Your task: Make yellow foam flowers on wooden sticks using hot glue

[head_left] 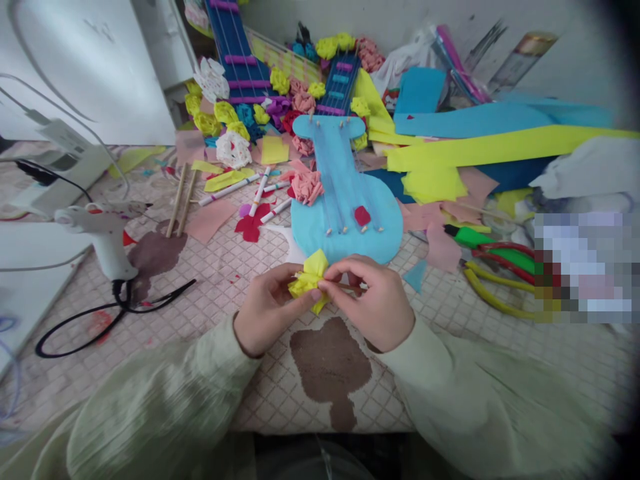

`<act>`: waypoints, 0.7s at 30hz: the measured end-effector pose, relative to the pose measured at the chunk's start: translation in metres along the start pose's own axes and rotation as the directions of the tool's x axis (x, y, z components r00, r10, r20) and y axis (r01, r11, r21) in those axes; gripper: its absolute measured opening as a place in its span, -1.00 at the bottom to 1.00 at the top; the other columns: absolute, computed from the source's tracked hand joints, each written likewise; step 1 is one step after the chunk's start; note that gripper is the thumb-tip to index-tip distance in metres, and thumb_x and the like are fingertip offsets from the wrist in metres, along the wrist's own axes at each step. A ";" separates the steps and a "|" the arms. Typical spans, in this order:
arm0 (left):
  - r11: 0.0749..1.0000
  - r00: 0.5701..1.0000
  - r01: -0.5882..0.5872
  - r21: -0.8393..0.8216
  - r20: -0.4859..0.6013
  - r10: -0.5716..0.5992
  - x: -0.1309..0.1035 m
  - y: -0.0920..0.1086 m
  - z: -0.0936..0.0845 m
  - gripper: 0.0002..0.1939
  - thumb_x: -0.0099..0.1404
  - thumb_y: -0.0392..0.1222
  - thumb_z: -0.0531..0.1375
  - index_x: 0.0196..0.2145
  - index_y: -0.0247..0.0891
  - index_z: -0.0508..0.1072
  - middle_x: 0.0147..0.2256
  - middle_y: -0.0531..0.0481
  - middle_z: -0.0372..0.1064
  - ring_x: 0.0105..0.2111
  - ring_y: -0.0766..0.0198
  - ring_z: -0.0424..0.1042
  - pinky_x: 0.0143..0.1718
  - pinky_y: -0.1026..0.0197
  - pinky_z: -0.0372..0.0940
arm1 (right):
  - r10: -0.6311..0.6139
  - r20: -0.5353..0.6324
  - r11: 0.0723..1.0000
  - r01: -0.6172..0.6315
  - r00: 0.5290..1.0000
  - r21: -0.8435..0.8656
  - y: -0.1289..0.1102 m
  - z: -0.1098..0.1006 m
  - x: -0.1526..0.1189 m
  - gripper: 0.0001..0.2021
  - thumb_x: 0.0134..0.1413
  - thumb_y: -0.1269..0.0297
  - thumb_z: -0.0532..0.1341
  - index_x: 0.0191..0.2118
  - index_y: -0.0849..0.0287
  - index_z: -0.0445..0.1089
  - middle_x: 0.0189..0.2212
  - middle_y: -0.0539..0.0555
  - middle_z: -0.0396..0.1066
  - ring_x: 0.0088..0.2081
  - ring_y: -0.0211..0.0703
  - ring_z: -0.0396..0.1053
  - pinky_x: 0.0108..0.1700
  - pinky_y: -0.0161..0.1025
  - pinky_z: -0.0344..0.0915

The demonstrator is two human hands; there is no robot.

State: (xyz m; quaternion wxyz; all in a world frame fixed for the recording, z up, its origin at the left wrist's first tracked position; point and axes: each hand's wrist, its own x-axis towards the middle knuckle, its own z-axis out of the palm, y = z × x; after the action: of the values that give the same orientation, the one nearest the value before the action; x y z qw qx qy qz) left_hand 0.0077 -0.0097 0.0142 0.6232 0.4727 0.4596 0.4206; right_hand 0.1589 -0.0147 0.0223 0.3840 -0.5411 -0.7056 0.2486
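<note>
My left hand [273, 303] is closed around a crumpled yellow paper flower [314, 270], thumb pressed against its near side. My right hand [373, 300] pinches at the flower's right edge, and a thin wooden stick [356, 289] shows between its fingers; the stick's tip is hidden by the fingers and paper. Just beyond both hands lies a light blue guitar-shaped cutout [345, 167] with strings. A pink paper flower [307, 187] sits on its left side and a small red piece [363, 215] on its body.
A white glue gun [103, 240] with a black cable stands at left, near two wooden sticks [181, 200] and several markers [230, 187]. Pliers [493, 280] lie at right. Dark blue guitars [240, 60], paper flowers and yellow paper strips [470, 152] crowd the back.
</note>
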 end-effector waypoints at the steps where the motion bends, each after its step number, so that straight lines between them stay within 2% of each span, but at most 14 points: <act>1: 1.000 1.000 -0.002 -0.001 -0.007 0.002 0.000 0.000 0.000 -0.77 -0.07 -0.27 0.29 -0.38 -0.37 0.42 -0.45 0.01 0.41 -0.46 0.38 0.36 -0.40 0.33 0.30 | -0.003 -0.004 1.000 0.003 1.000 0.002 0.000 0.000 0.000 -0.97 -0.12 0.43 0.22 -0.49 0.20 0.34 -0.54 0.01 0.35 -0.47 -0.27 0.21 -0.48 -0.34 0.16; 6: 1.000 0.999 0.019 0.011 -0.033 -0.018 0.003 -0.001 -0.001 -0.82 -0.01 -0.20 0.26 -0.42 -0.35 0.43 -0.49 0.05 0.40 -0.50 0.41 0.35 -0.46 0.37 0.26 | -0.056 -0.003 0.998 0.056 0.998 0.015 0.002 0.000 0.001 -0.97 -0.09 0.42 0.21 -0.47 0.22 0.33 -0.53 0.01 0.34 -0.47 -0.28 0.23 -0.47 -0.34 0.18; 11: 1.000 0.999 -0.004 -0.003 -0.043 0.004 0.003 -0.003 -0.003 -0.84 0.02 -0.20 0.24 -0.43 -0.33 0.41 -0.52 0.08 0.38 -0.54 0.44 0.32 -0.51 0.39 0.24 | -0.089 0.087 0.991 0.080 0.992 0.107 0.003 -0.006 0.004 -0.96 -0.02 0.43 0.16 -0.42 0.23 0.34 -0.48 0.02 0.34 -0.47 -0.34 0.26 -0.48 -0.39 0.19; 15: 1.000 0.998 -0.020 0.008 -0.062 0.021 0.003 -0.002 -0.004 -0.83 0.01 -0.19 0.24 -0.43 -0.33 0.41 -0.53 0.06 0.38 -0.54 0.41 0.34 -0.49 0.36 0.26 | -0.075 0.125 0.990 0.059 0.989 0.131 0.003 -0.010 0.005 -0.94 -0.02 0.46 0.15 -0.38 0.22 0.36 -0.45 0.01 0.36 -0.46 -0.35 0.29 -0.47 -0.40 0.21; 21: 0.997 0.994 -0.061 -0.036 -0.092 0.058 0.006 -0.004 -0.008 -0.86 0.03 -0.19 0.24 -0.43 -0.29 0.42 -0.51 0.07 0.41 -0.53 0.42 0.35 -0.49 0.38 0.27 | -0.031 0.145 0.995 0.017 0.989 0.097 0.006 -0.014 0.007 -0.95 -0.02 0.38 0.17 -0.40 0.22 0.38 -0.47 0.01 0.39 -0.50 -0.33 0.28 -0.47 -0.35 0.22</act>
State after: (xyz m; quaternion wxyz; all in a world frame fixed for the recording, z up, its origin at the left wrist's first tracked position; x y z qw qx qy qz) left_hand 0.0019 -0.0031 0.0084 0.5979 0.4545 0.4650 0.4687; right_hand 0.1728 -0.0072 0.0284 0.3595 -0.4940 -0.7257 0.3163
